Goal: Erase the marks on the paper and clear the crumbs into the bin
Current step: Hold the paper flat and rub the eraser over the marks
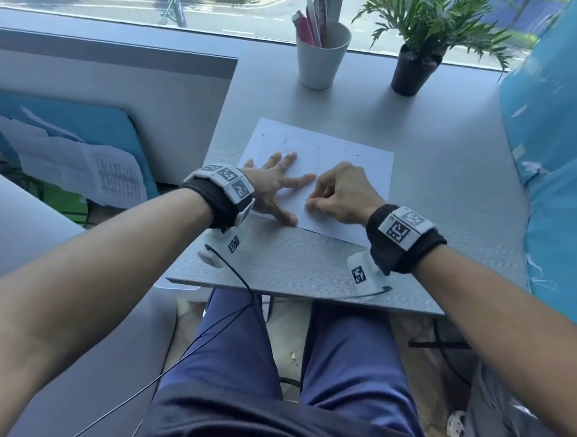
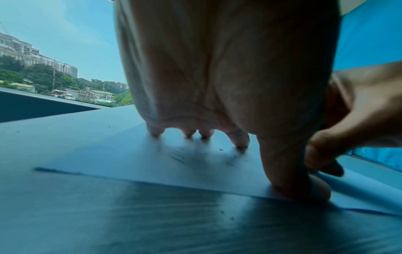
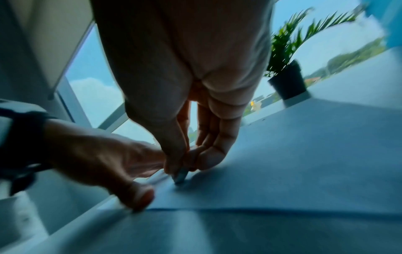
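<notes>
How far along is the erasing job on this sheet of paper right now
Partly done, by the look of it. The far part of the paper looks mostly clean, with dark crumbs scattered there. In hand: the left hand presses the sheet flat while the right hand pinches a small eraser against it. Left: faint smudged marks near the left fingers, then all the crumbs. No bin is in view.

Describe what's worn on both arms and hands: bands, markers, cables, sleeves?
Both forearms are bare, no sleeves or gloves. The left hand and right hand each have a black fabric wrist wrap topped by white blocks printed with black-and-white square fiducial tags. A white camera pod with its own tag hangs under each wrist, and a thin black cable trails from each pod towards the lap.
</notes>
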`<state>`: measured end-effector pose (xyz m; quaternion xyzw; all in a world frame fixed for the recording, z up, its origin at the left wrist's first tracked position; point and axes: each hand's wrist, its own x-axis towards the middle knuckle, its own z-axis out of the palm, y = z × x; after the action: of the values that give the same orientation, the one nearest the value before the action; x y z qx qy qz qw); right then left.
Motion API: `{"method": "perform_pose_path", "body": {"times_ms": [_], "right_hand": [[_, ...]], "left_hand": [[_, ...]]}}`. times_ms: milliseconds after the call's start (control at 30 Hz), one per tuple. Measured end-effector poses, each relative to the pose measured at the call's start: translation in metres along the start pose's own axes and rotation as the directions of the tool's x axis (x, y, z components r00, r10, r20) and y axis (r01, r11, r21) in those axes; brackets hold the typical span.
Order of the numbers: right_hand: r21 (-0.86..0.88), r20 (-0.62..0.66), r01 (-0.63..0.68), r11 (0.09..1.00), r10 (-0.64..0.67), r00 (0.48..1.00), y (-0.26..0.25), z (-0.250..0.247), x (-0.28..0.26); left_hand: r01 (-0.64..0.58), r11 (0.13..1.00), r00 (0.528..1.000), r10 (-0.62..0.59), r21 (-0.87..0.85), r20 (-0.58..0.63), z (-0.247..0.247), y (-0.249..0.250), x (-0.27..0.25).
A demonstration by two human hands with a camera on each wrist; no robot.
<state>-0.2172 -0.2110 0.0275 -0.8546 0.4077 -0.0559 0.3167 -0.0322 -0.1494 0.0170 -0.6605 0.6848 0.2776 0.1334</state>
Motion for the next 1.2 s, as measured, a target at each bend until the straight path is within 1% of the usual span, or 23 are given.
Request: {"method": "perform_pose_path", "body": {"times_ms": [33, 67, 167, 200, 267, 300, 333, 400, 433, 533, 567, 667, 700, 767, 800, 833, 900, 933, 1000, 1033, 1067, 1167, 1200], "right_hand": [[-0.009, 0.031, 0.016, 1.0, -0.015, 0.999, -0.002, 0.001, -0.002], [-0.01, 0.027, 0.01, 1.0, -0.01, 1.0, -0.001, -0.002, 0.001], [0.013, -0.081, -0.071, 0.997, 0.071, 0.994, 0.006, -0.012, 0.015], [0.007, -0.07, -0.068, 0.998, 0.068, 0.995, 0.004, -0.008, 0.015], [-0.042, 0.018, -0.009, 0.999, 0.009, 1.0, -0.003, -0.001, 0.011], [-0.049, 0.041, 0.002, 0.999, 0.0, 0.999, -0.003, -0.001, 0.009], [-0.045, 0.025, -0.011, 0.999, 0.012, 1.0, 0.0, -0.005, 0.011], [-0.018, -0.063, -0.059, 0.998, 0.058, 0.996, 0.006, -0.013, 0.018], [-0.011, -0.075, -0.064, 0.998, 0.063, 0.995, 0.006, -0.012, 0.018], [-0.031, 0.049, 0.003, 1.0, -0.001, 0.999, -0.003, -0.001, 0.009], [-0.022, 0.051, -0.005, 1.0, 0.006, 0.999, -0.002, -0.004, 0.009], [0.029, -0.078, -0.076, 0.997, 0.078, 0.994, 0.007, -0.015, 0.021], [0.016, -0.071, -0.07, 0.997, 0.071, 0.995, 0.005, -0.013, 0.02], [-0.033, 0.016, -0.006, 0.999, 0.006, 1.0, -0.002, -0.004, 0.014], [-0.032, 0.038, -0.002, 0.999, 0.003, 0.999, -0.003, -0.003, 0.012], [-0.017, 0.019, -0.025, 1.0, 0.025, 1.0, 0.0, -0.007, 0.014], [0.012, -0.076, -0.079, 0.997, 0.079, 0.994, 0.007, -0.016, 0.023], [0.001, -0.09, -0.075, 0.997, 0.075, 0.993, 0.007, -0.015, 0.024], [-0.05, -0.024, -0.014, 0.999, 0.013, 1.0, -0.001, -0.008, 0.019], [-0.057, 0.011, 0.004, 0.998, -0.004, 1.0, -0.003, -0.006, 0.016], [-0.046, 0.014, -0.008, 0.999, 0.009, 1.0, 0.0, -0.008, 0.017], [0.007, -0.078, -0.083, 0.997, 0.084, 0.993, 0.006, -0.021, 0.028], [0.0, -0.068, -0.073, 0.997, 0.072, 0.995, 0.004, -0.018, 0.027]], "left_hand": [[-0.005, 1.0, 1.0, 0.005, 0.005, 0.002, 0.0, 0.0, 0.0], [-0.009, 1.0, 1.0, 0.009, 0.009, 0.003, -0.001, 0.0, 0.001], [-0.003, 1.0, 1.0, 0.003, 0.001, 0.0, 0.0, 0.0, 0.0], [0.002, 1.0, 1.0, -0.002, -0.002, -0.002, 0.001, -0.001, -0.001], [0.003, 1.0, 1.0, -0.003, -0.001, -0.006, 0.001, -0.002, -0.001], [-0.003, 1.0, 1.0, 0.003, 0.001, -0.006, 0.001, -0.002, 0.0], [-0.008, 1.0, 1.0, 0.008, 0.003, -0.008, 0.001, -0.001, 0.0], [-0.009, 1.0, 1.0, 0.009, 0.005, -0.012, 0.001, 0.0, 0.001], [-0.005, 1.0, 1.0, 0.005, 0.005, -0.013, 0.002, 0.0, 0.0], [-0.003, 1.0, 1.0, 0.003, 0.01, -0.015, 0.001, -0.002, 0.0], [-0.008, 1.0, 1.0, 0.008, 0.011, -0.012, 0.001, -0.001, 0.0], [-0.005, 1.0, 1.0, 0.005, 0.007, -0.014, 0.001, 0.0, 0.001], [0.0, 1.0, 1.0, 0.0, 0.007, -0.016, 0.002, -0.001, 0.001], [-0.001, 1.0, 1.0, 0.001, 0.006, -0.016, 0.002, -0.002, 0.002], [-0.004, 1.0, 1.0, 0.004, 0.007, -0.015, 0.002, -0.003, 0.003], [-0.006, 1.0, 1.0, 0.006, 0.01, -0.014, 0.002, -0.003, 0.004], [-0.003, 1.0, 1.0, 0.004, 0.01, -0.013, 0.002, -0.002, 0.004], [-0.001, 1.0, 1.0, 0.001, 0.006, -0.015, 0.002, -0.002, 0.003], [0.004, 1.0, 1.0, -0.004, 0.003, -0.001, 0.0, -0.002, 0.002], [0.006, 1.0, 1.0, -0.006, 0.004, 0.014, -0.002, -0.002, 0.004], [0.006, 1.0, 0.999, -0.007, 0.008, 0.032, -0.004, -0.001, 0.006], [0.037, 0.999, 0.997, -0.038, 0.018, 0.061, -0.01, -0.001, 0.008], [0.046, 0.999, 0.997, -0.047, 0.018, 0.064, -0.011, -0.001, 0.008]]}}
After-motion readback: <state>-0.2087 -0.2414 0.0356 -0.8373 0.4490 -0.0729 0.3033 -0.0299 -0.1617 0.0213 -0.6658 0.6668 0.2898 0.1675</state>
